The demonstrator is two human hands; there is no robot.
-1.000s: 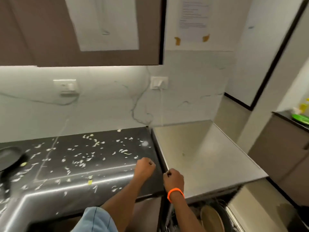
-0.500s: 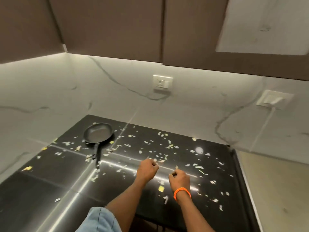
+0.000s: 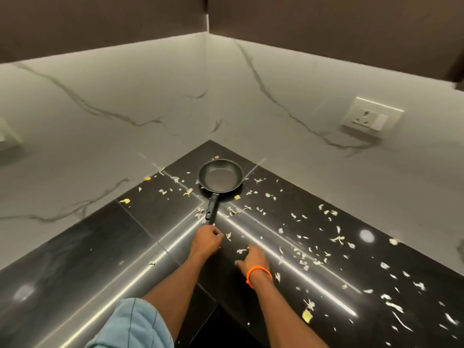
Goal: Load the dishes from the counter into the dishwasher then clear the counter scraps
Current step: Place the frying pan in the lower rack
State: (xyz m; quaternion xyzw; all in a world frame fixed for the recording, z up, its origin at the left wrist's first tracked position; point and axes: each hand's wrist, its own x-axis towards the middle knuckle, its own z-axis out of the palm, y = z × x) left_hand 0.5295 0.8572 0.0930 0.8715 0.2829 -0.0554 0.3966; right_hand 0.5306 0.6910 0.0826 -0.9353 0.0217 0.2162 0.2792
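Cut off by the frame edges: the table (image 3: 75, 259) at left, right and bottom, the left wall plate (image 3: 7, 139), both forearms; hidden behind the left hand (image 3: 206, 240): the pan handle's (image 3: 211, 208) end; too small to identify: the scraps (image 3: 307, 257).

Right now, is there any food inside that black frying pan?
No, the frying pan on the black counter shows a bare dark inside; the scraps lie around it.

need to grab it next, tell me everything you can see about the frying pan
The frying pan is small, round and black all over, with a dark, seemingly non-stick inside that looks empty. It sits upright in the inner corner of the black counter, its straight black handle pointing toward the person. Pale scraps lie around it. The left hand, fingers curled, is just at the handle's end; contact is unclear.
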